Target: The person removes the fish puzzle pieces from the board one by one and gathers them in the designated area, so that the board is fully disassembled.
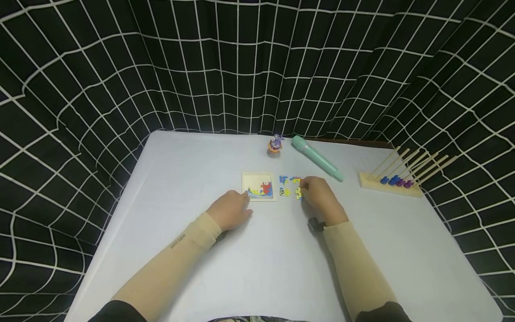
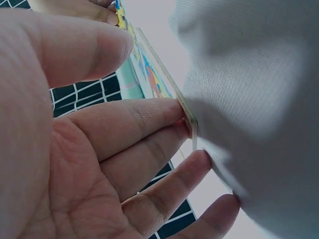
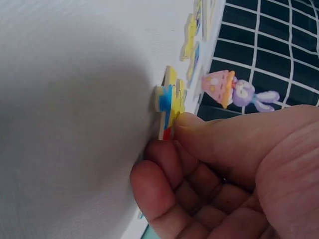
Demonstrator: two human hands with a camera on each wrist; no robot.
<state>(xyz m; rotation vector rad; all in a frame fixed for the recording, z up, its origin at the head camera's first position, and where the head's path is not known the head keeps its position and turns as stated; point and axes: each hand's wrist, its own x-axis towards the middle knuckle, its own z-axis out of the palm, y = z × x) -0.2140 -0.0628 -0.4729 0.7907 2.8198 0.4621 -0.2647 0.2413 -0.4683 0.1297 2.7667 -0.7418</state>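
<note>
A small square wooden puzzle board point(image 1: 250, 180) lies on the white table, its lower part filled with colourful pieces. My left hand point(image 1: 230, 211) is at its lower left corner; in the left wrist view, extended fingertips point(image 2: 172, 108) touch the board's edge while the thumb stays apart. Several loose jigsaw pieces point(image 1: 285, 192) lie right of the board. Over the rightmost of these, my right hand point(image 1: 322, 199) pinches a yellow, blue and red jigsaw piece point(image 3: 172, 102) by its edge between thumb and curled fingers.
Behind the pieces stands a purple rabbit figure point(image 1: 276, 144) in a cup. A mint-green toy microphone point(image 1: 318, 158) lies to its right. Farther right is a wooden peg stand point(image 1: 390, 187) with upright sticks and small blue and purple beads. Dark gridded cloth point(image 1: 225, 67) surrounds the table.
</note>
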